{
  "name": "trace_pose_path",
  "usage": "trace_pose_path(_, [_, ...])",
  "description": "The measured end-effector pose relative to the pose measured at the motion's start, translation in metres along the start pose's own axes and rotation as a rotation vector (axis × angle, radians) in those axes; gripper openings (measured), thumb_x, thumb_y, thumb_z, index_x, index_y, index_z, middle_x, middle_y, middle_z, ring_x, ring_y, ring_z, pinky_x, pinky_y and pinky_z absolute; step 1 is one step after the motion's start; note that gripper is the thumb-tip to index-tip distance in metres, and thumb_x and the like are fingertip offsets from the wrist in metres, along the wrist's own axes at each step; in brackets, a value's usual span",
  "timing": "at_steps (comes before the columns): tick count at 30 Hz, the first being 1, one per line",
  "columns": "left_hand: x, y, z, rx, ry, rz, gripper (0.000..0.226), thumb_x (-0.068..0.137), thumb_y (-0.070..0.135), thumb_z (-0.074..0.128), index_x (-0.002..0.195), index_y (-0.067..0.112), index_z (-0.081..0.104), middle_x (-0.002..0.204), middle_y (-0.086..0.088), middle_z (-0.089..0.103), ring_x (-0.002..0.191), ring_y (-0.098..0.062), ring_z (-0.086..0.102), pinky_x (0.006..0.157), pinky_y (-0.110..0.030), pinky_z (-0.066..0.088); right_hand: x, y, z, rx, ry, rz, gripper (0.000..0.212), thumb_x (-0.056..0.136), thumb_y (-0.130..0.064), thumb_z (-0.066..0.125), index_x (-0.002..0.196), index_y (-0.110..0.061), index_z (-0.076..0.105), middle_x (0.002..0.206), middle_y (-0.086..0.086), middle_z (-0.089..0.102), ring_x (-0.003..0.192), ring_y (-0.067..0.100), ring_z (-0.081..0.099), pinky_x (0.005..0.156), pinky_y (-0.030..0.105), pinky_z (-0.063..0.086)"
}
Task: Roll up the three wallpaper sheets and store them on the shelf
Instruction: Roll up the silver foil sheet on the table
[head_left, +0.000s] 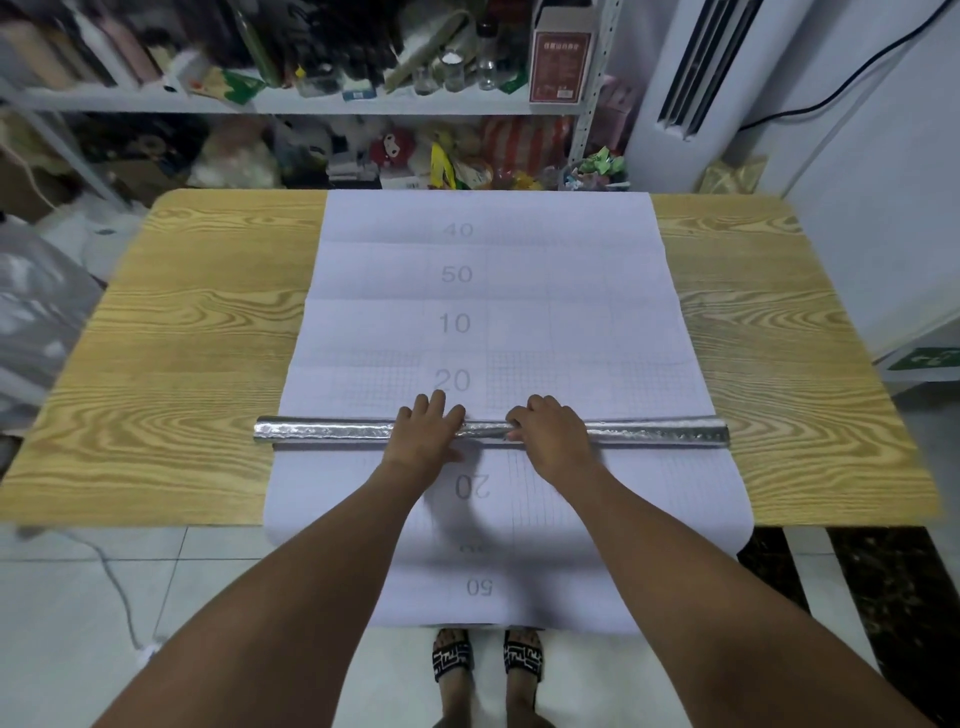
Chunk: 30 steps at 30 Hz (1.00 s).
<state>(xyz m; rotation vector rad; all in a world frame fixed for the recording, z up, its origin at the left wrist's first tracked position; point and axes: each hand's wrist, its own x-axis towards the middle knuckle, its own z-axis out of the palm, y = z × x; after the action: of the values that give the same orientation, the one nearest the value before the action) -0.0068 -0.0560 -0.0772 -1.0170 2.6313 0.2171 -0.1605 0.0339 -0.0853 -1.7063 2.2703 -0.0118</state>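
Head view, looking down: a wooden worktop (197, 332) carries a pale wallpaper sheet (488, 291), printed with a grid and numbers, running from the far edge toward the person and hanging over the near edge. Across its middle lies a silvery roll (322, 431) of the sheet's foil side, partly wound. The left hand (426, 428) rests on the roll, its grip spread flat; the right hand (550, 428) curls over it, fingers bent around the tube (not fully closed). Behind stands a crowded shelf (291, 101). The task looks early: this sheet is only part rolled, nothing visibly stored; other sheets cannot be made out.
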Motion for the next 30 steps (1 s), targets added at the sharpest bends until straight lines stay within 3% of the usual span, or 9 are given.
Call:
trace_pose_path(6, [0.004,-0.001,-0.003,-0.041,0.045,-0.011,0.026,0.096,0.018,0.047,0.122,0.014,0.043,0.122,-0.006,0.046,0.112,-0.026,0.044,0.089,-0.035,0.036,0.001,0.001,-0.013,0.043,-0.006,0.026,0.028,0.099,-0.021,0.047,0.127,-0.021,0.051,0.114,0.004,0.060,0.109,0.023,0.051,0.082,0.031,0.040])
trace_pose_path(11, [0.005,-0.001,-0.005,-0.063,0.043,-0.036,0.035,0.094,0.007,0.047,0.126,0.014,0.036,0.118,-0.006,0.052,0.108,-0.026,0.048,0.088,-0.035,0.038,0.000,0.002,-0.006,-0.041,0.018,0.021,0.028,0.100,-0.031,0.046,0.125,-0.024,0.056,0.127,0.001,0.050,0.120,0.023,0.041,0.088,0.032,0.038])
trace_pose_path(15, [0.006,-0.001,-0.001,-0.032,0.054,-0.033,0.044,0.088,0.000,0.055,0.125,0.014,0.034,0.114,-0.004,0.056,0.105,-0.025,0.051,0.086,-0.034,0.040,-0.006,0.005,-0.005,-0.054,0.014,0.037,0.042,0.094,-0.048,0.047,0.127,-0.023,0.057,0.132,0.003,0.043,0.120,0.027,0.037,0.094,0.038,0.034])
trace_pose_path(18, [0.007,-0.002,-0.001,-0.009,0.071,-0.023,0.047,0.087,-0.002,0.054,0.126,0.013,0.032,0.110,-0.005,0.058,0.102,-0.025,0.053,0.086,-0.034,0.040,-0.007,0.007,-0.007,-0.060,-0.058,0.024,0.050,0.089,-0.046,0.058,0.131,-0.021,0.049,0.128,0.003,0.045,0.116,0.025,0.038,0.095,0.034,0.033])
trace_pose_path(21, [0.006,-0.002,-0.003,0.016,0.074,-0.013,0.050,0.086,-0.004,0.050,0.129,0.012,0.030,0.106,-0.005,0.060,0.100,-0.026,0.053,0.088,-0.034,0.039,-0.007,0.007,-0.011,0.089,-0.021,0.065,0.050,0.090,-0.036,0.060,0.135,-0.019,0.044,0.124,0.003,0.054,0.114,0.023,0.043,0.093,0.031,0.036])
trace_pose_path(26, [0.005,-0.002,-0.002,0.005,0.061,0.006,0.042,0.089,0.000,0.050,0.125,0.012,0.033,0.109,-0.004,0.059,0.103,-0.026,0.051,0.085,-0.034,0.036,-0.010,0.006,-0.016,0.125,0.027,0.097,0.025,0.093,-0.031,0.058,0.109,-0.012,0.055,0.104,0.004,0.065,0.100,0.023,0.051,0.076,0.027,0.035])
trace_pose_path(30, [0.002,-0.003,0.002,0.018,0.045,0.092,0.036,0.092,0.007,0.050,0.125,0.012,0.038,0.122,-0.006,0.047,0.114,-0.025,0.042,0.092,-0.033,0.035,-0.010,0.006,-0.014,0.088,0.016,0.129,0.015,0.097,-0.021,0.053,0.110,-0.013,0.055,0.101,0.004,0.068,0.098,0.024,0.052,0.072,0.028,0.035])
